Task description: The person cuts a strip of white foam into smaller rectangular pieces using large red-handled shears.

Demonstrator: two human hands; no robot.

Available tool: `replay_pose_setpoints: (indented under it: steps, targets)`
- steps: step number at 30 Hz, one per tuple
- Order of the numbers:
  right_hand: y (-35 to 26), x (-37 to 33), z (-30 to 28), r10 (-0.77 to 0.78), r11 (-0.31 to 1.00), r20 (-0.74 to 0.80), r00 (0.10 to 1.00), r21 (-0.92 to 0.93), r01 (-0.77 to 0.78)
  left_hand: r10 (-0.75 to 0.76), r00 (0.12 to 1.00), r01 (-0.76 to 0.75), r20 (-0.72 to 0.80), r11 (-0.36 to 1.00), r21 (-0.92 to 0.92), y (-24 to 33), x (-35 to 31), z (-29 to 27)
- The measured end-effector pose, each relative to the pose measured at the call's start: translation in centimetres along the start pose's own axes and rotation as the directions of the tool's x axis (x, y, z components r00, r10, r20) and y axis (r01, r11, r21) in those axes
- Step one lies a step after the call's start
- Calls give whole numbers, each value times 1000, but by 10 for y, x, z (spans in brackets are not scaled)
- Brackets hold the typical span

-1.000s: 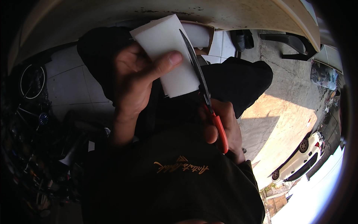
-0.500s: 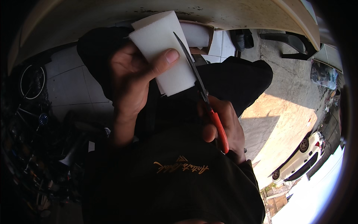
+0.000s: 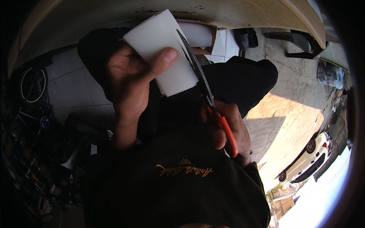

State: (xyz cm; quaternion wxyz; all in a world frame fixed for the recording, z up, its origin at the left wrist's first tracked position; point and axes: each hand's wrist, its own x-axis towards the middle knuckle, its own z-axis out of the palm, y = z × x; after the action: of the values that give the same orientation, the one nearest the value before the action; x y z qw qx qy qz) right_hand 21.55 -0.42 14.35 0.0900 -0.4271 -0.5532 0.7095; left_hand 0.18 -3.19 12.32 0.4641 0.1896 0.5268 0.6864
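Observation:
A folded piece of white, soft-looking sheet material [image 3: 152, 36] is tilted in front of me; I cannot tell whether it is foam, felt or paper. My left hand [image 3: 138, 74] grips it from the left, thumb across its face and the other fingers behind it. Closed round the red handles, my right hand [image 3: 230, 123] holds a pair of scissors [image 3: 199, 72] with dark blades. Those blades point up and to the left along the sheet's right edge, slightly parted. Part of the sheet's edge lies at the blades.
Behind the sheet sits an open box [image 3: 215, 36] with a white roll [image 3: 195, 35] in it. A pale curved panel [image 3: 95, 19] spans the far side. Dark shoes [image 3: 246, 38] stand right of the box. Bicycle parts [image 3: 34, 87] crowd the left; a white car [image 3: 306, 157] is far right.
The sheet and my left hand have shifted slightly left and the sheet has tilted. The scissor blades have parted a little, and their handles have moved slightly right and down.

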Motion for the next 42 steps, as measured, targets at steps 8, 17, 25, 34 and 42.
replay_pose_setpoints:
  steps: [8, 17, 25, 34, 42]
  targets:
    - [-9, 2, -3, 55, 996, 96, 994, -73, -48, 39, 999, -39, -24, 999, -3, 0, 3, -6]
    - [-1, -3, 6, 37, 999, 52, 998, 30, -38, 33, 999, -32, 15, 999, -33, 4, 3, -5]
    - [7, -6, -5, 15, 992, 231, 973, -123, 14, -2, 1000, 4, 26, 998, -55, 1, 2, -6]
    - [10, -4, 13, 68, 991, 67, 995, 113, -75, 38, 999, -37, 6, 997, -63, 5, 2, -5]
    - [19, -8, 15, 35, 996, 43, 998, 82, -39, 56, 998, -55, 12, 994, -96, 4, 4, -9]
